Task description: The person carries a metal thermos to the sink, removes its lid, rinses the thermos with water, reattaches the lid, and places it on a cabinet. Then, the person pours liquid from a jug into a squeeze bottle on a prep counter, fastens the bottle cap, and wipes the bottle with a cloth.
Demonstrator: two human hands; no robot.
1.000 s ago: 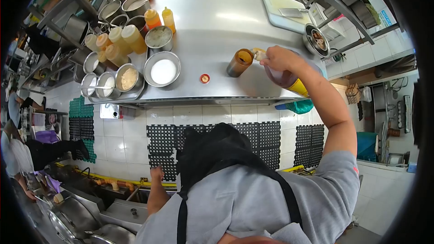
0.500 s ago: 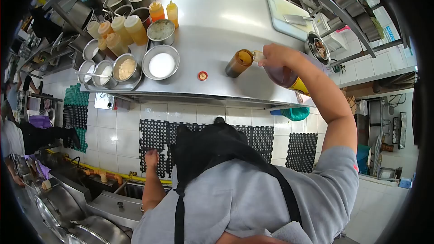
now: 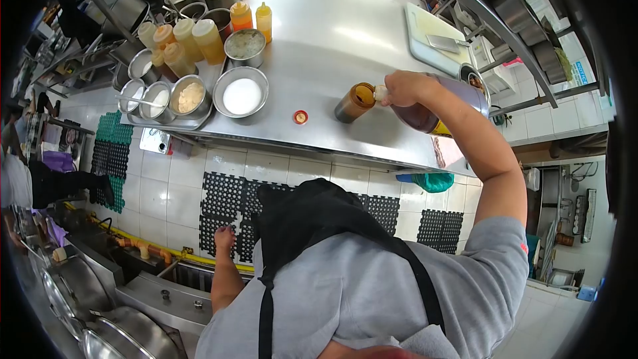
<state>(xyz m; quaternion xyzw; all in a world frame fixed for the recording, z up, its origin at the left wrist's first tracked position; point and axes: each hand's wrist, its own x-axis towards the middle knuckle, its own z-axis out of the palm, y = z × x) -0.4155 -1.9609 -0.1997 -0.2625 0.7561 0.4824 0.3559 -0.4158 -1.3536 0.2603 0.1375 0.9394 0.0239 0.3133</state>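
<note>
Right hand: closed around a tilted jug, its mouth at a jar
Left hand: lowered, half-curled; contents unclear

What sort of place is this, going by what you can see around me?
Most likely a commercial kitchen, perhaps a restaurant's. It has a long steel worktable, a cluster of squeeze bottles among metal pots, and a cutting board with a broad-bladed knife on it.

Left of the bottle on the table lies a cap, farther left a bowl — to the bottle's right, a jug; beyond the bottle, rightward, a cutting board bearing a cleaver.
</note>
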